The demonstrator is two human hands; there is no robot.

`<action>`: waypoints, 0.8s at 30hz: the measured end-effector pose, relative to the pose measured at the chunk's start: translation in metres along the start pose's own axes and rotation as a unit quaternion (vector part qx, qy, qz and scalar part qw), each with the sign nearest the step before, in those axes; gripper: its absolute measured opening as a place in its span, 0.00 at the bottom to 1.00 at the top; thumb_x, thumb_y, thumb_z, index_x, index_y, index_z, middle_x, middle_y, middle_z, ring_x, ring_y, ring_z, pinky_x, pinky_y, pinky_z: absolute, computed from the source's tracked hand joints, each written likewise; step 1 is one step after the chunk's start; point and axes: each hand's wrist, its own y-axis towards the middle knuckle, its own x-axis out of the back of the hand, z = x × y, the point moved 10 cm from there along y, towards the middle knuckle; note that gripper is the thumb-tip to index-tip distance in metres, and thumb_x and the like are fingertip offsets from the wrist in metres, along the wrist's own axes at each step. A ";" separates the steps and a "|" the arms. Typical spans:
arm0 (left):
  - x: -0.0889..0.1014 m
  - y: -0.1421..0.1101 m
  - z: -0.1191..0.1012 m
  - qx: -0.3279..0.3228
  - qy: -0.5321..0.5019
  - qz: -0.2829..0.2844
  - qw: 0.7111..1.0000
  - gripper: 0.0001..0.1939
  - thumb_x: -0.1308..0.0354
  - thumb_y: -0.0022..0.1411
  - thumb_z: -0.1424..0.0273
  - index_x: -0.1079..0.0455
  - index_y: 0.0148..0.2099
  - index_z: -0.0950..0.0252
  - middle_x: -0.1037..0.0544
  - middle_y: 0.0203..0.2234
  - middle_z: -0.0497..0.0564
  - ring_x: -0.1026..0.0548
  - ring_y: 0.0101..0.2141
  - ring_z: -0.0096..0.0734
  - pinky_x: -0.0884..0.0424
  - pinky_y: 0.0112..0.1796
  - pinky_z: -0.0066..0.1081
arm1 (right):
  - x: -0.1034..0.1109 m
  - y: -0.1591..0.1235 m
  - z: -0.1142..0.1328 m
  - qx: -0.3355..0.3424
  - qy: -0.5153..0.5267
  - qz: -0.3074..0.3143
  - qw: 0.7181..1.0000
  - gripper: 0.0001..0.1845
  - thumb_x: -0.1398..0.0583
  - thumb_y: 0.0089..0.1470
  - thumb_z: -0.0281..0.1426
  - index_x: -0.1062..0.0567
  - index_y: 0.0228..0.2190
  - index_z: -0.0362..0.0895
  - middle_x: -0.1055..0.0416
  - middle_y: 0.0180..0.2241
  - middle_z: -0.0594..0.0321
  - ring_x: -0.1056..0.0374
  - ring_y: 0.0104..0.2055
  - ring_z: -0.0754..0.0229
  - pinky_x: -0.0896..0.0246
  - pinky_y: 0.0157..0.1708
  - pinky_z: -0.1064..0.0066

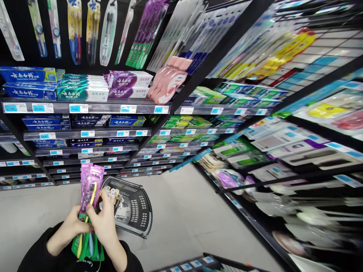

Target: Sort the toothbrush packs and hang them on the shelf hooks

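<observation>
Several toothbrush packs (92, 177), purple at the top and green at the bottom, are held upright in front of my chest. My left hand (74, 223) grips the bundle around its lower half. Higher up on the other side, my right hand (102, 213) is closed with thumb and fingers on the same packs. A yellow toothbrush and a blue one show through the clear fronts. Just beyond my right hand a black shopping basket (140, 206) stands on the floor, with several packaged items (121, 207) inside that I cannot make out.
Ahead, a shelf (121, 105) carries toothpaste boxes (82, 92), with toothbrush packs (149, 34) hanging above. Pink packs (168, 81) hang over the shelf edge. To the right, another rack (255, 189) holds kitchen utensils and other goods, partly blurred. Grey floor (181, 211) lies between.
</observation>
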 end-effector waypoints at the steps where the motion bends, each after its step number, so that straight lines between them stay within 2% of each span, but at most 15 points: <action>1: 0.000 0.001 0.001 -0.005 0.001 0.001 1.000 0.17 0.38 0.31 0.84 0.26 0.30 0.69 0.24 0.18 0.46 0.30 0.22 0.31 0.37 0.24 0.27 | 0.002 0.000 -0.002 -0.001 0.011 -0.010 1.000 0.05 0.46 0.43 0.25 0.38 0.26 0.44 0.41 0.23 0.69 0.44 0.25 0.64 0.49 0.25 0.74; 4: 0.002 0.003 0.005 -0.033 -0.018 0.010 0.999 0.20 0.31 0.29 0.76 0.26 0.32 0.69 0.23 0.21 0.49 0.27 0.26 0.37 0.34 0.29 0.30 | 0.008 -0.001 -0.005 -0.005 0.038 -0.034 0.999 0.02 0.47 0.47 0.27 0.38 0.28 0.44 0.38 0.23 0.68 0.40 0.26 0.64 0.46 0.26 0.73; 6: 0.010 0.003 0.009 -0.045 -0.034 -0.008 0.998 0.23 0.30 0.30 0.68 0.26 0.34 0.68 0.22 0.24 0.51 0.27 0.31 0.42 0.33 0.32 0.33 | 0.010 -0.002 -0.006 -0.001 0.060 -0.045 0.997 0.01 0.47 0.49 0.29 0.37 0.29 0.44 0.36 0.25 0.67 0.38 0.27 0.63 0.44 0.28 0.73; 9: 0.028 0.003 0.023 0.006 -0.052 -0.072 0.996 0.19 0.35 0.39 0.58 0.27 0.30 0.67 0.22 0.26 0.53 0.26 0.34 0.43 0.32 0.36 0.35 | 0.012 -0.007 -0.007 0.017 0.090 -0.065 0.994 0.04 0.47 0.51 0.30 0.37 0.32 0.44 0.34 0.27 0.65 0.36 0.30 0.63 0.42 0.31 0.72; 11: 0.027 0.002 0.029 0.043 -0.092 -0.070 0.992 0.17 0.38 0.45 0.57 0.27 0.30 0.67 0.21 0.25 0.53 0.26 0.34 0.42 0.32 0.38 0.37 | 0.015 -0.013 -0.008 0.037 0.102 -0.083 0.991 0.05 0.47 0.52 0.30 0.36 0.34 0.44 0.33 0.29 0.64 0.35 0.31 0.62 0.41 0.33 0.71; 14: 0.020 0.003 0.023 0.044 -0.142 -0.048 0.988 0.15 0.38 0.46 0.61 0.26 0.32 0.68 0.21 0.26 0.53 0.25 0.35 0.42 0.33 0.40 0.38 | 0.018 -0.021 -0.007 0.061 0.124 -0.104 0.985 0.08 0.46 0.52 0.31 0.36 0.37 0.44 0.33 0.31 0.63 0.35 0.32 0.61 0.40 0.34 0.70; 17: 0.027 0.004 0.014 0.019 -0.113 -0.098 0.989 0.14 0.39 0.46 0.61 0.26 0.30 0.68 0.20 0.27 0.53 0.25 0.35 0.43 0.33 0.40 0.37 | 0.022 -0.022 -0.005 0.054 0.185 -0.118 0.974 0.10 0.47 0.53 0.32 0.36 0.40 0.45 0.33 0.32 0.62 0.35 0.33 0.61 0.39 0.33 0.70; 19: 0.033 0.007 0.008 -0.010 -0.110 -0.126 0.986 0.15 0.40 0.48 0.60 0.26 0.31 0.68 0.20 0.28 0.53 0.25 0.36 0.44 0.32 0.39 0.36 | 0.029 -0.016 -0.006 0.023 0.263 -0.130 0.956 0.11 0.49 0.55 0.34 0.37 0.41 0.45 0.35 0.30 0.63 0.36 0.30 0.63 0.38 0.29 0.72; 21: 0.041 0.010 0.003 -0.043 -0.133 -0.137 0.981 0.17 0.42 0.50 0.58 0.26 0.32 0.69 0.20 0.27 0.53 0.25 0.34 0.43 0.32 0.38 0.35 | 0.026 -0.005 -0.011 -0.037 0.382 -0.088 0.919 0.12 0.51 0.56 0.35 0.36 0.41 0.47 0.40 0.26 0.67 0.42 0.21 0.68 0.42 0.19 0.77; 24: 0.057 0.013 0.000 -0.073 -0.171 -0.141 0.972 0.17 0.43 0.50 0.59 0.26 0.32 0.69 0.20 0.24 0.52 0.25 0.28 0.39 0.31 0.34 0.34 | 0.009 0.009 -0.019 -0.114 0.507 0.041 0.854 0.14 0.54 0.57 0.34 0.33 0.40 0.46 0.51 0.21 0.72 0.63 0.12 0.74 0.66 0.06 0.84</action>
